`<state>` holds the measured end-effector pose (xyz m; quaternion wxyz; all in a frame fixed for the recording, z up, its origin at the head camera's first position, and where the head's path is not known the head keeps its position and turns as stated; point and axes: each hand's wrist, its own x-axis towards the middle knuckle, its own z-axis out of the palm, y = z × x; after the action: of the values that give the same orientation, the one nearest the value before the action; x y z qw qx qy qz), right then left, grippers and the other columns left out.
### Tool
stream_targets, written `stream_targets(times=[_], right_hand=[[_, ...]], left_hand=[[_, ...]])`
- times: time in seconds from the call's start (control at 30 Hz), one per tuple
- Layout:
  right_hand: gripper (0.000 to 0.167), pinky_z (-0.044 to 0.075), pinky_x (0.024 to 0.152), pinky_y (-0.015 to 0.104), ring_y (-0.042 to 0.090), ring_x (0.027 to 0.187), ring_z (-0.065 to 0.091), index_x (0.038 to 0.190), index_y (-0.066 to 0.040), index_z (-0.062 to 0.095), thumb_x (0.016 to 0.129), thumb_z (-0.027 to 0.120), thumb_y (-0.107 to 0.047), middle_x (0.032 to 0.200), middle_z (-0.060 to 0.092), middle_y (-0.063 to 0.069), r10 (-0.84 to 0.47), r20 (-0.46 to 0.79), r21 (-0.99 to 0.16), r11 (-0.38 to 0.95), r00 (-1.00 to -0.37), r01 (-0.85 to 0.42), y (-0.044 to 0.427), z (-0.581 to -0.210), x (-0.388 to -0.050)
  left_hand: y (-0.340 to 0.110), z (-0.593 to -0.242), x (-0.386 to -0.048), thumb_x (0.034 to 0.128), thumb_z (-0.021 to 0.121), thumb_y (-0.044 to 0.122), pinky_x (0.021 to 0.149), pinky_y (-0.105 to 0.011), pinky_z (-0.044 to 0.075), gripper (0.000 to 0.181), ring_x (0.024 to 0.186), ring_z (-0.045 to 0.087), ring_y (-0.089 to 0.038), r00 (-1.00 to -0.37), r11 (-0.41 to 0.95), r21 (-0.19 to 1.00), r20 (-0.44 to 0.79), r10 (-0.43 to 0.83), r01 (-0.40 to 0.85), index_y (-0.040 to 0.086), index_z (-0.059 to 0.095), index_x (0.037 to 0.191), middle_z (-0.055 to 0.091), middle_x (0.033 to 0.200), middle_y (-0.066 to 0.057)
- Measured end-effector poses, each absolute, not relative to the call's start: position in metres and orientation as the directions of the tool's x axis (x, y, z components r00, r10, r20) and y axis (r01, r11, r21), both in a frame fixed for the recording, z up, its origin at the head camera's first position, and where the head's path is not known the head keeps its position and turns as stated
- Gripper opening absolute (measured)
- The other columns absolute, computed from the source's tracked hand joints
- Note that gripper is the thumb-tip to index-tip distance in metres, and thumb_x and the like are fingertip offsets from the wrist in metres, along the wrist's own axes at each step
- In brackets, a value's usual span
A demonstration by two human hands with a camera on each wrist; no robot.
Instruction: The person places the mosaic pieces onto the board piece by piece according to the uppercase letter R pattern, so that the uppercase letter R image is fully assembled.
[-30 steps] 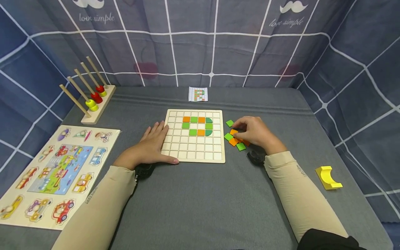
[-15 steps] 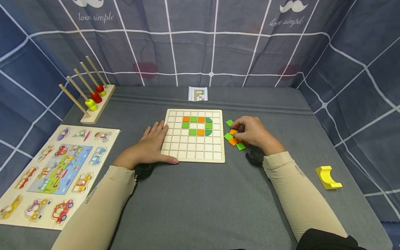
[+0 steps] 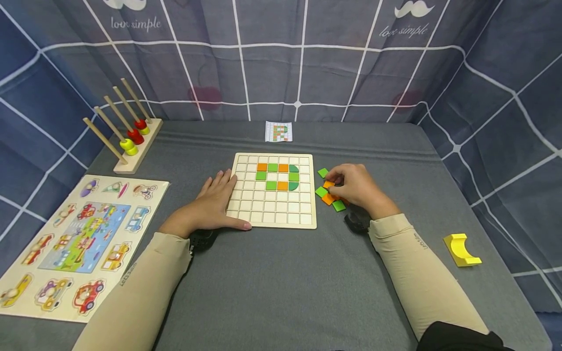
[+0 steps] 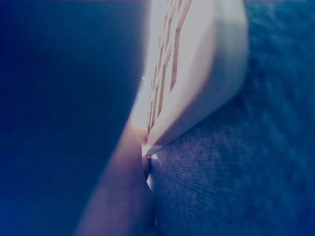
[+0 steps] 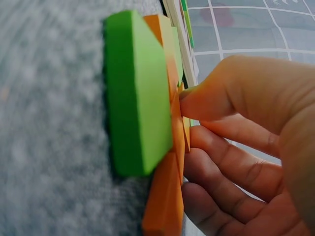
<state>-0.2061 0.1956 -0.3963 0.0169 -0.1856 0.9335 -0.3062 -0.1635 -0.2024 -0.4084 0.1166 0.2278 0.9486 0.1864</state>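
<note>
A wooden grid board (image 3: 270, 222) lies mid-table, with orange and green square tiles and two dark green rounded pieces (image 3: 293, 186) set in its upper cells. My left hand (image 3: 208, 202) rests along the board's left edge, fingers spread straight and thumb at the near left corner; the left wrist view is dim and blurred. Right of the board, my right hand (image 3: 357, 185) is over a small pile of loose tiles. Its thumb and fingertips pinch an orange tile (image 5: 186, 129) in the right wrist view. Beside them are a green tile (image 5: 140, 93) and another orange tile (image 5: 165, 201).
Behind the board lies a small pattern card (image 3: 278, 132). A peg stand with beads (image 3: 139, 158) is at the back left. A picture puzzle board (image 3: 110, 190) covers the left side. A yellow arched block (image 3: 460, 249) sits at right. Curtains line the back and sides.
Both hands stay in nearly the same place. The right hand's fingers remain at the pile of tiles, and the tiles on the board are unchanged.
</note>
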Motion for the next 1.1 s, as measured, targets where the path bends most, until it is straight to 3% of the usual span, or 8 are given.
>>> stream_targets(times=[1.1], right_hand=[[0.024, 0.057, 0.076, 0.04, 0.023, 0.085, 0.07, 0.106, 0.001, 0.079, 0.083, 0.078, -0.001, 0.097, 0.075, 0.01, -0.346, 0.154, -0.6, 0.712, -0.926, -0.365, 0.1975, -0.3996, -0.2074]], left_hand=[[-0.2024, -0.4054, -0.1646, 0.0729, 0.079, 0.08, 0.122, -0.059, -0.004, 0.146, 0.157, -0.006, -0.042, -0.865, 0.83, 0.402, -0.153, 0.477, 0.387, -0.005, 0.006, 0.166, -0.002, 0.172, -0.026]])
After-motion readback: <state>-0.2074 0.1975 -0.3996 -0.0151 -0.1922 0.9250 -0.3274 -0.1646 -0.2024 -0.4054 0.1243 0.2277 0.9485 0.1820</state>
